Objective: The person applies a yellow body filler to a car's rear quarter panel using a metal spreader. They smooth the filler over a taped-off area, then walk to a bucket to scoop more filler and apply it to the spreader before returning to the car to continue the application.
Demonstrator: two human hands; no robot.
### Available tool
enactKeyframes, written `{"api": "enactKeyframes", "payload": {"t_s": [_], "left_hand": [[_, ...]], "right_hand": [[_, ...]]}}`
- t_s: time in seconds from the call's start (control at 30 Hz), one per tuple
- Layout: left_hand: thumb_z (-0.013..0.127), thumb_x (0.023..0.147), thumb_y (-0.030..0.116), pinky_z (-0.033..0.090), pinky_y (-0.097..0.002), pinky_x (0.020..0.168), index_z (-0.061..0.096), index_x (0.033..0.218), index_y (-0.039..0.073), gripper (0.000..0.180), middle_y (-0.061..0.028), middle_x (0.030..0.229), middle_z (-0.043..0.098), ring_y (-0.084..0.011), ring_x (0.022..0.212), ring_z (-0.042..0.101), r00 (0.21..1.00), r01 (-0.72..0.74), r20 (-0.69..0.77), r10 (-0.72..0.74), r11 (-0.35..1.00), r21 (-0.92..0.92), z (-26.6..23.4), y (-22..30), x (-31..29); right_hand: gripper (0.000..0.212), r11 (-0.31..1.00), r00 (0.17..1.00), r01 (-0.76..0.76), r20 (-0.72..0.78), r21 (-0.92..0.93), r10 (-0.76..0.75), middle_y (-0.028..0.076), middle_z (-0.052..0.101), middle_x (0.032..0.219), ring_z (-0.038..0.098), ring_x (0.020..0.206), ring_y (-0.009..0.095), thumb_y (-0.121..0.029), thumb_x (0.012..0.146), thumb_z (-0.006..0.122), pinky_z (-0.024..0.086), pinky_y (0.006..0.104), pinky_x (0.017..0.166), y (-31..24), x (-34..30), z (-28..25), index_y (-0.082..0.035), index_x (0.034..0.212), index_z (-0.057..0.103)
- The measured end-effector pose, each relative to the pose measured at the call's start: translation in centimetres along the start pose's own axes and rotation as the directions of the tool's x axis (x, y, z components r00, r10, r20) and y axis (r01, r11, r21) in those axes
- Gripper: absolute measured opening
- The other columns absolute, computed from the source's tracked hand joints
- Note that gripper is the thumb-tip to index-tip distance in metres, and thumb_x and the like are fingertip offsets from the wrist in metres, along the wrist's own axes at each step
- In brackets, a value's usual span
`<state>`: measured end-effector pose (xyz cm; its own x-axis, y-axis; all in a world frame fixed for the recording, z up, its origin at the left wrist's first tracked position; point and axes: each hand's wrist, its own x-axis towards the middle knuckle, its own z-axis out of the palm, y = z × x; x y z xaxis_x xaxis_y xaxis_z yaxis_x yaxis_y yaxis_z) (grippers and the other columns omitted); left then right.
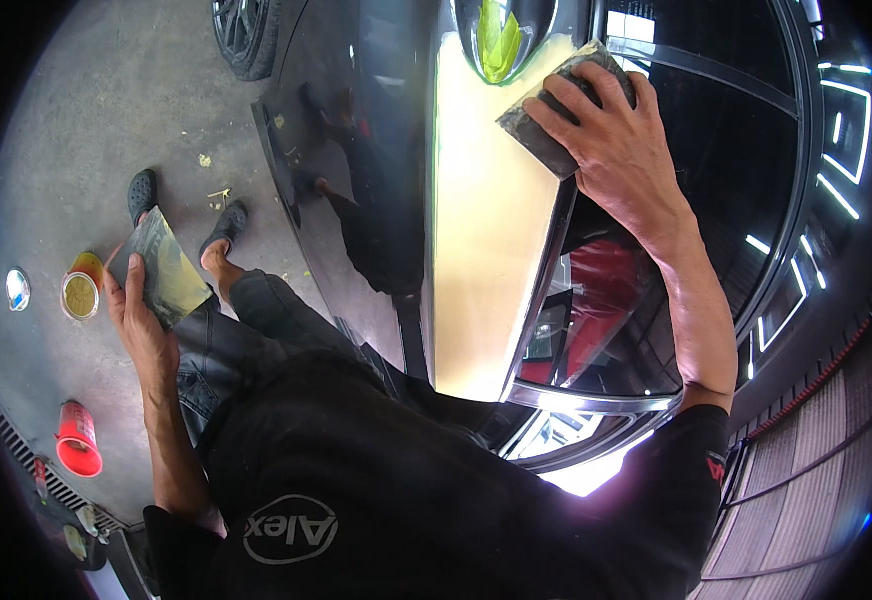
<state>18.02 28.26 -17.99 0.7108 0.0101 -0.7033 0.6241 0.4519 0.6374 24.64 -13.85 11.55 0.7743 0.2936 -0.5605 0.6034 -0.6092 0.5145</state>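
My right hand (611, 140) is closed over a dark, flat rectangular pad (539, 141) with pale smears along its upper edge. It presses the pad against the upper right of a pale yellow coated panel (486, 230) on a black car. Beside the pad, green tape (497, 42) covers something in a rounded recess, probably a door handle. Over the floor to the left, my left hand (139, 310) grips a thin grey rectangular plate (164, 268) smeared with yellow paste. Its thumb lies on the plate's face; the other fingers are mostly hidden.
An open can (81, 295) of yellowish paste stands on the concrete floor, left of the plate. A red cup (78, 440) lies below it, near a floor grate (16, 440). Dark car windows (726, 110) border the panel on the right. A wheel (246, 35) shows at the top.
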Motion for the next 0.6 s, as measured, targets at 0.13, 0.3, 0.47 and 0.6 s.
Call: {"api": "enactKeyframes", "payload": {"t_s": [0.13, 0.3, 0.47, 0.6], "left_hand": [[0.062, 0.103, 0.02, 0.056, -0.0299, 0.088, 0.057, 0.129, 0.004, 0.031, -0.0081, 0.114, 0.068, -0.0155, 0.099, 0.068, 1.0, -0.004, 0.001, 0.004, 1.0, 0.006, -0.1, -0.3, 0.0], [0.062, 0.103, 0.02, 0.055, -0.0299, 0.088, 0.058, 0.128, 0.004, 0.03, -0.008, 0.114, 0.068, -0.0154, 0.1, 0.068, 1.0, -0.007, -0.008, 0.007, 1.0, 0.003, 0.1, -0.6, -0.3], [0.062, 0.103, 0.02, 0.056, -0.0307, 0.088, 0.057, 0.129, 0.004, 0.031, -0.0081, 0.114, 0.068, -0.0159, 0.1, 0.068, 1.0, 0.011, -0.029, -0.011, 1.0, -0.003, 0.1, -0.8, -0.5], [0.062, 0.103, 0.019, 0.057, -0.031, 0.086, 0.056, 0.13, 0.004, 0.031, -0.0084, 0.115, 0.068, -0.0164, 0.099, 0.069, 1.0, 0.014, -0.019, -0.014, 1.0, 0.011, 0.3, -0.7, -0.1]], "right_hand": [[0.055, 1.0, 0.999, 0.0, -0.055, -0.008, 0.0, 0.001, 0.06, 0.139, 0.05, 0.135, 0.028, -0.018, 0.084, 0.084, 0.04, 0.058, 0.114, 0.4, 0.4, 0.1, -0.027, 0.134, 0.065], [0.056, 1.0, 0.999, 0.004, -0.04, -0.022, -0.005, 0.002, 0.06, 0.139, 0.05, 0.136, 0.029, -0.018, 0.084, 0.084, 0.039, 0.0578, 0.115, 0.8, 0.5, 1.2, -0.028, 0.135, 0.063], [0.057, 0.999, 0.999, 0.023, -0.031, -0.026, -0.024, 0.002, 0.06, 0.139, 0.051, 0.136, 0.029, -0.015, 0.083, 0.084, 0.04, 0.0567, 0.115, 0.7, 0.8, 1.2, -0.027, 0.135, 0.064], [0.058, 0.998, 0.998, 0.052, 0.047, -0.025, -0.051, 0.001, 0.06, 0.138, 0.051, 0.135, 0.029, -0.011, 0.081, 0.084, 0.041, 0.0551, 0.115, 0.6, 0.1, 0.4, -0.027, 0.134, 0.064]]}}
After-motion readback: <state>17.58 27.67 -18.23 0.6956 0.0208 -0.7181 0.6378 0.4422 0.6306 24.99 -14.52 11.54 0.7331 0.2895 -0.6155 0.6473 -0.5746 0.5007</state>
